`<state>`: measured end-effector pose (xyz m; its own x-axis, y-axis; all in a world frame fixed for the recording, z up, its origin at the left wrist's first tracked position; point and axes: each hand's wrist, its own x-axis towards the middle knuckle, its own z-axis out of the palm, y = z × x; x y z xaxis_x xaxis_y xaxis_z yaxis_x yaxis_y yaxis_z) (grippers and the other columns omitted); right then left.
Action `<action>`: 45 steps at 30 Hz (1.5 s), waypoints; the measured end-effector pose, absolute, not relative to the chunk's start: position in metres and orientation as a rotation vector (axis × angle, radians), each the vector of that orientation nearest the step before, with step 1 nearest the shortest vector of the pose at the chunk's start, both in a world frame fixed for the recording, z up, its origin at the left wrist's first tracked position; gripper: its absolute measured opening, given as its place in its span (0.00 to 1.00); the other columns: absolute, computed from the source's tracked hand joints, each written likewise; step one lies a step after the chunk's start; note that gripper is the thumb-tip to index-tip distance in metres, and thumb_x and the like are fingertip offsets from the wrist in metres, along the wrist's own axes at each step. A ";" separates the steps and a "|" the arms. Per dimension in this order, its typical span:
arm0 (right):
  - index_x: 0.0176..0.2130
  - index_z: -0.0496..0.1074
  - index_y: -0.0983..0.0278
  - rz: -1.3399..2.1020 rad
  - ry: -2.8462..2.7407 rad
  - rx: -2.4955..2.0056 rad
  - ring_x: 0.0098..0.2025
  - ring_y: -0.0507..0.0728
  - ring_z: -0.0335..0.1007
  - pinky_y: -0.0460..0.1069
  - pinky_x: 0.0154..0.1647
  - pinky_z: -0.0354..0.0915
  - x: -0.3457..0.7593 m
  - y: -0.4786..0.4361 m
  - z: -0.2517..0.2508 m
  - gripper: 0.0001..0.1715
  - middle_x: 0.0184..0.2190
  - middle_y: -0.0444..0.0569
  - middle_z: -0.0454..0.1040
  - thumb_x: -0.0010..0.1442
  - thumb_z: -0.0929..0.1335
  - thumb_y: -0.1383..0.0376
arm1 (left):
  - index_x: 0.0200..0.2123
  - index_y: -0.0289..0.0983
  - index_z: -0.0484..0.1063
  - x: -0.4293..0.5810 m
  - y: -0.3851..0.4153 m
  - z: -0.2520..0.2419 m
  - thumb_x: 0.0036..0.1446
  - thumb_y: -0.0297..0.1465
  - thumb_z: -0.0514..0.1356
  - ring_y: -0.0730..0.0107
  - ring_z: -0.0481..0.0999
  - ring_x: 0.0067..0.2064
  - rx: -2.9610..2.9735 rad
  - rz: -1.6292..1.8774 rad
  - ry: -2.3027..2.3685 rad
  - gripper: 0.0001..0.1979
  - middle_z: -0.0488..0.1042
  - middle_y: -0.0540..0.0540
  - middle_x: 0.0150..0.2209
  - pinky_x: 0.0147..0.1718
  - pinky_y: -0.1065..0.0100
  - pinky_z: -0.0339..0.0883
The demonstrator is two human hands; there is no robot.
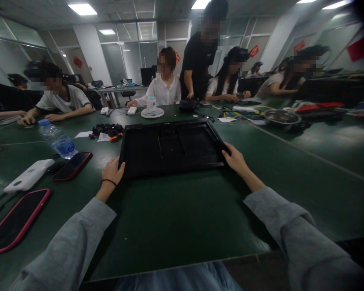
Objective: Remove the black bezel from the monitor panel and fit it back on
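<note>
Two sides were gripped: fingers of the left hand [112, 173] closed around the near left edge of a black frame [142, 155]; those of the right hand [235, 159] pinched its right edge, thumb over the rim. Frame was over the green table [176, 218]; contact unclear. Leftward: water bottle [59, 140], dark phone [73, 166] just beside. White fan [152, 112] stood beyond.

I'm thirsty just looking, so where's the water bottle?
In the head view, the water bottle is on the left side of the green table, just behind the farther red-edged phone and left of the black panel.
</note>
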<state>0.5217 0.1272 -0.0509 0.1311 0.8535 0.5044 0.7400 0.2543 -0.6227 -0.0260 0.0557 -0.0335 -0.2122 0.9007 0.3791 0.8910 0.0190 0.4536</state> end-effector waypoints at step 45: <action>0.63 0.62 0.64 -0.474 -1.853 -1.655 0.64 0.70 0.56 0.67 0.59 0.59 0.471 0.098 -0.034 0.32 0.63 0.62 0.60 0.69 0.56 0.51 | 0.68 0.41 0.58 0.008 0.038 -0.027 0.67 0.46 0.48 0.51 0.60 0.67 2.440 0.834 2.187 0.31 0.58 0.39 0.69 0.64 0.45 0.52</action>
